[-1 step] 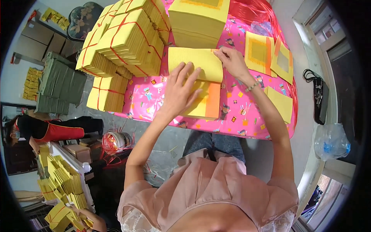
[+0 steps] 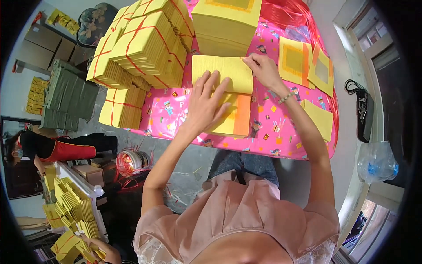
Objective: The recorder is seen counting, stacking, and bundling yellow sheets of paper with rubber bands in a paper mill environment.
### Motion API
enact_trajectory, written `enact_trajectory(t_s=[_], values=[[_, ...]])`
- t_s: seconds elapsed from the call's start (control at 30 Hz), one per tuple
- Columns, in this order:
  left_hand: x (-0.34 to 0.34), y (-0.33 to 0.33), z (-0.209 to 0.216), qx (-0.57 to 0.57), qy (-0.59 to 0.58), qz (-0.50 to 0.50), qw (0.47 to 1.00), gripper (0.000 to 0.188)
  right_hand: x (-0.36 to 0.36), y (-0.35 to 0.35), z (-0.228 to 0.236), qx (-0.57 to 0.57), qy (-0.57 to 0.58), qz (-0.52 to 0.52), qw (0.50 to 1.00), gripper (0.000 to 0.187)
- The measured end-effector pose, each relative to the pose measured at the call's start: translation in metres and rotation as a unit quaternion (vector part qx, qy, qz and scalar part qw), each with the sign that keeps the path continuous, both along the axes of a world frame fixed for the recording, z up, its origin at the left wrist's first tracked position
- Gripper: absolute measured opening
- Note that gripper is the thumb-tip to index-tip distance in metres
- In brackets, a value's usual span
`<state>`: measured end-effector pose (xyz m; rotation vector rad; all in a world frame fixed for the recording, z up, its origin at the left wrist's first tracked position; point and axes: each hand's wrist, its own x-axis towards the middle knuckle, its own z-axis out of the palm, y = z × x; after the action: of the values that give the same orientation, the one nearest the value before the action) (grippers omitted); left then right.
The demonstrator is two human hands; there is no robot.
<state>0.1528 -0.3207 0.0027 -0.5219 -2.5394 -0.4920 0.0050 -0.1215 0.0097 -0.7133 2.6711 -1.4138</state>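
In front of me lies a stack of yellow paper sheets with an orange strip [image 2: 242, 115] down its right side. Its far part is covered by a curved yellow ribbed sheet [image 2: 235, 75], bent up along the near edge. My left hand [image 2: 206, 103] rests on both, fingers spread, its fingertips on the ribbed sheet. At that sheet's far right corner, the thumb and forefinger of my right hand [image 2: 262, 70] are pinched together on the edge. The right wrist wears a beaded bracelet [image 2: 286, 97].
Yellow bundles tied with red string [image 2: 143, 48] stand left on the pink table cover [image 2: 167, 119]. A tall yellow stack [image 2: 225, 37] is beyond. Yellow sheets with orange borders [image 2: 293, 64] lie right, near red string [image 2: 285, 13]. A co-worker [image 2: 66, 147] is at far left.
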Motion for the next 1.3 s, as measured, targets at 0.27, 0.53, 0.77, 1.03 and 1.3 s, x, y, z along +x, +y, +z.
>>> enact_trajectory(t_s=[0.27,0.53,0.77,1.03,1.3], values=[[-0.016,-0.001,-0.003,-0.052,-0.145,0.010,0.988,0.069,-0.013,-0.008,-0.006,0.058,0.061,-0.040,0.996,0.035],[-0.022,-0.003,-0.008,-0.052,-0.164,0.003,0.985,0.070,0.006,-0.015,0.009,0.100,0.338,-0.055,0.934,0.009],[-0.027,0.000,-0.012,-0.047,-0.163,0.002,0.985,0.072,-0.008,-0.048,-0.007,0.099,0.316,0.088,0.939,0.011],[-0.028,-0.001,-0.013,-0.042,-0.173,0.000,0.984,0.073,-0.021,-0.058,-0.011,0.231,0.177,0.158,0.944,0.029],[-0.030,-0.001,-0.016,-0.039,-0.174,-0.003,0.984,0.074,-0.024,-0.056,-0.017,0.203,0.181,0.155,0.950,0.028]])
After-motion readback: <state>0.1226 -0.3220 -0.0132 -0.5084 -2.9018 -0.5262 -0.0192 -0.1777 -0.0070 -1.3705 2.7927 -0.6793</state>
